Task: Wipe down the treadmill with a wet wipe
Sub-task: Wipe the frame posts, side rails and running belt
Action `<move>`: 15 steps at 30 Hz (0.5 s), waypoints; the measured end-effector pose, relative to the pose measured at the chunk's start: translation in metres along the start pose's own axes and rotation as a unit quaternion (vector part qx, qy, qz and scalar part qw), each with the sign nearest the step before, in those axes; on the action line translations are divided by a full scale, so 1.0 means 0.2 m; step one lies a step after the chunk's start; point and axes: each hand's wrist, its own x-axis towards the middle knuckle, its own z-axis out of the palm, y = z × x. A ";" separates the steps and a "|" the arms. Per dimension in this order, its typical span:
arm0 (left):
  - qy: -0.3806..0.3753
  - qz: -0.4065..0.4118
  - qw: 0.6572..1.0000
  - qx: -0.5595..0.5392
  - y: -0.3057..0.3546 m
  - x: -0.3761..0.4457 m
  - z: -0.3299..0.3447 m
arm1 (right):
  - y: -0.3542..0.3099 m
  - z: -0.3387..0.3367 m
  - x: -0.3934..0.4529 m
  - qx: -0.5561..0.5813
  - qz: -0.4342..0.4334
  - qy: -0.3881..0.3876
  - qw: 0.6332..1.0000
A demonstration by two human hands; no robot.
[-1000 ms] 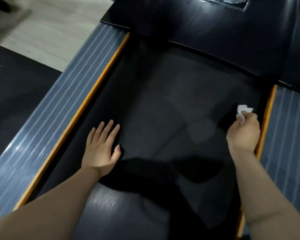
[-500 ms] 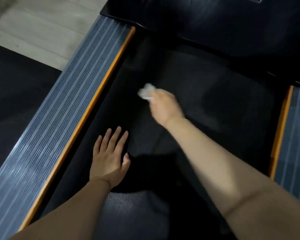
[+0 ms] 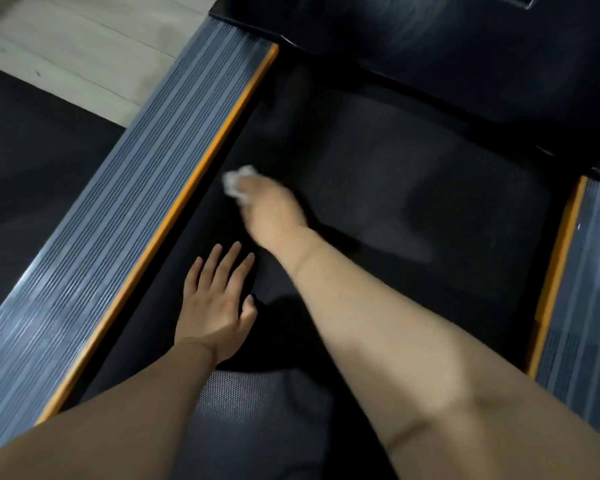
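Note:
The treadmill's black belt (image 3: 413,188) fills the middle of the view. My right hand (image 3: 274,211) reaches across it and is shut on a crumpled white wet wipe (image 3: 238,180), pressed on the belt close to the left orange strip (image 3: 187,188). The hand and wipe are blurred. My left hand (image 3: 215,306) lies flat on the belt with its fingers spread, just below and left of my right wrist, holding nothing.
A grey ribbed side rail (image 3: 118,209) runs along the left, another (image 3: 582,306) with an orange strip on the right. The glossy black motor hood (image 3: 430,46) closes the far end. Light floor (image 3: 84,53) and a dark mat (image 3: 21,161) lie to the left.
My right hand has swept the wipe across the belt from the right orange strip to the left one. My left hand stayed flat in place.

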 end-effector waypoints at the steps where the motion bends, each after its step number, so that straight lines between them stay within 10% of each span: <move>1: 0.001 0.002 1.000 -0.002 0.00 0.00 0.00 | -0.07 0.00 0.05 -0.040 -0.065 -0.043 0.996; 4: 0.007 0.011 1.000 -0.014 0.00 0.00 -0.01 | 0.13 -0.05 -0.07 -0.045 -0.092 0.038 0.994; 7: 0.011 0.008 1.000 -0.017 0.01 -0.01 -0.01 | 0.59 -0.13 -0.52 -0.042 0.062 0.187 0.979; 11: 0.007 0.002 1.000 -0.004 0.01 -0.01 -0.01 | 1.06 -0.23 -1.18 -0.074 0.286 0.134 0.946; 15: 0.004 0.002 1.000 -0.003 0.02 -0.01 -0.01 | 0.92 -0.10 -1.05 -0.076 0.328 0.178 0.924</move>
